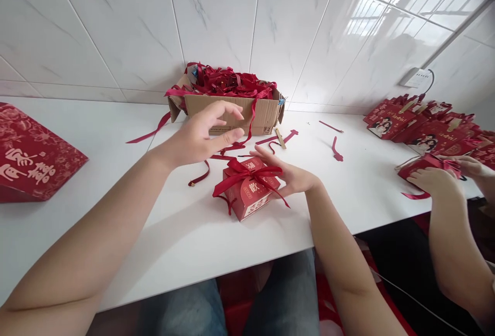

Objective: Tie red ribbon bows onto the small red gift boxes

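Note:
A red gift box [253,194] with white characters, tied on top with a red ribbon bow [249,172], sits on the white table. My right hand [296,173] is at its right rear side; the fingers stretch behind the bow and the thumb lies by the box's side. Whether it presses on the box I cannot tell. Raised above the table to the left, my left hand [201,132] is open and holds nothing, fingers apart. Behind it stands a cardboard box [232,106] heaped with red ribbons [235,82], some hanging over its edges.
Loose ribbon pieces [200,176] and a gold strip [281,139] lie around the gift box. A large red box [38,155] stands at the left. On the right, another person's hands [439,184] work on a red box [417,168], near several red gift bags [433,137].

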The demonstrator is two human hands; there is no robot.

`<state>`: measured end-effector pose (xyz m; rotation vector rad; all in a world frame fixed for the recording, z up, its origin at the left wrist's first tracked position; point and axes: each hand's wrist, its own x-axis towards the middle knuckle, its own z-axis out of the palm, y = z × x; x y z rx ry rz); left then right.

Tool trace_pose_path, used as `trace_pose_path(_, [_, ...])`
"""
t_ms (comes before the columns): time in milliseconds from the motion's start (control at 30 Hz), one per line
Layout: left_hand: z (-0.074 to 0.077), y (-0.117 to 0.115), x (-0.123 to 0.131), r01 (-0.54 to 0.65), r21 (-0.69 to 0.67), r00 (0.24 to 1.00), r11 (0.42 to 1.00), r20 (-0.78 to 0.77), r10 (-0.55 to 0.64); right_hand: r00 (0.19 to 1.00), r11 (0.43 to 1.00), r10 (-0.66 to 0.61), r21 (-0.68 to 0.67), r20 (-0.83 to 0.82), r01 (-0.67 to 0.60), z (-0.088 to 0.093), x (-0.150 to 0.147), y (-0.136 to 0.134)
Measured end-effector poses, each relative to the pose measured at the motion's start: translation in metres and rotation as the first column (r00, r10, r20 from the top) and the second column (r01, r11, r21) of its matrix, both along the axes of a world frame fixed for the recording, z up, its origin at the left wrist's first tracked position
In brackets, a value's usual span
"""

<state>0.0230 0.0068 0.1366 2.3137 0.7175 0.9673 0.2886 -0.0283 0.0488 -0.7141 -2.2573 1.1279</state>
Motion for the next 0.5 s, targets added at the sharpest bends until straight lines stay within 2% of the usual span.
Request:
trace_pose_path(67, [0.007, -0.002, -0.005, -0.028, 0.040, 0.999, 0.999, 0.020, 0.027, 0.996, 0.997, -0.076, -0.015, -0.035, 0.075, 0.003, 0.002, -0.002])
trace_pose_path(133, [0.013, -0.004, -0.010, -0.061, 0.062, 0.998, 0.996, 0.038, 0.059, 0.971, 0.974, -0.224, -0.046, -0.084, 0.220, 0.007, 0.017, -0.004])
trace_pose_path(167, [0.015, -0.005, -0.012, -0.076, 0.067, 0.996, 0.995, 0.047, 0.073, 0.939, 0.943, -0.330, -0.077, -0.098, 0.323, 0.008, 0.028, -0.005])
trace_pose_path(200, [0.017, -0.005, -0.013, -0.088, 0.072, 0.995, 0.993, 0.057, 0.084, 0.879, 0.884, -0.464, -0.118, -0.108, 0.453, 0.009, 0.040, -0.006])
trace_pose_path(233, [0.018, -0.006, -0.014, -0.100, 0.073, 0.994, 0.992, 0.062, 0.095, 0.777, 0.781, -0.622, -0.160, -0.101, 0.604, 0.009, 0.051, -0.005])
trace_pose_path(267, [0.018, -0.006, -0.015, -0.108, 0.074, 0.992, 0.991, 0.065, 0.104, 0.618, 0.622, -0.782, -0.182, -0.084, 0.762, 0.008, 0.062, -0.003])
trace_pose_path(300, [0.018, -0.005, -0.015, -0.115, 0.077, 0.992, 0.990, 0.066, 0.110, 0.404, 0.409, -0.913, -0.179, -0.065, 0.895, 0.006, 0.070, -0.001])
trace_pose_path(333, [0.018, -0.005, -0.015, -0.120, 0.080, 0.991, 0.990, 0.065, 0.115, 0.144, 0.152, -0.988, -0.159, -0.057, 0.976, 0.003, 0.075, 0.002])
trace_pose_path(367, [0.017, -0.004, -0.014, -0.123, 0.087, 0.991, 0.989, 0.063, 0.118, -0.091, -0.083, -0.994, -0.135, -0.054, 0.987, -0.001, 0.078, 0.007])
trace_pose_path(400, [0.017, -0.004, -0.014, -0.128, 0.101, 0.990, 0.987, 0.065, 0.121, -0.246, -0.239, -0.968, -0.116, -0.052, 0.964, -0.005, 0.078, 0.011])
trace_pose_path(433, [0.017, -0.004, -0.013, -0.136, 0.116, 0.989, 0.984, 0.068, 0.128, -0.337, -0.332, -0.940, -0.093, -0.049, 0.939, -0.010, 0.076, 0.016])
trace_pose_path(467, [0.018, -0.004, -0.013, -0.149, 0.130, 0.988, 0.980, 0.069, 0.141, -0.374, -0.371, -0.927, -0.055, -0.042, 0.927, -0.016, 0.072, 0.021])
trace_pose_path(500, [0.019, -0.005, -0.013, -0.169, 0.148, 0.984, 0.974, 0.075, 0.160, -0.368, -0.369, -0.929, -0.002, -0.035, 0.930, -0.022, 0.068, 0.026])
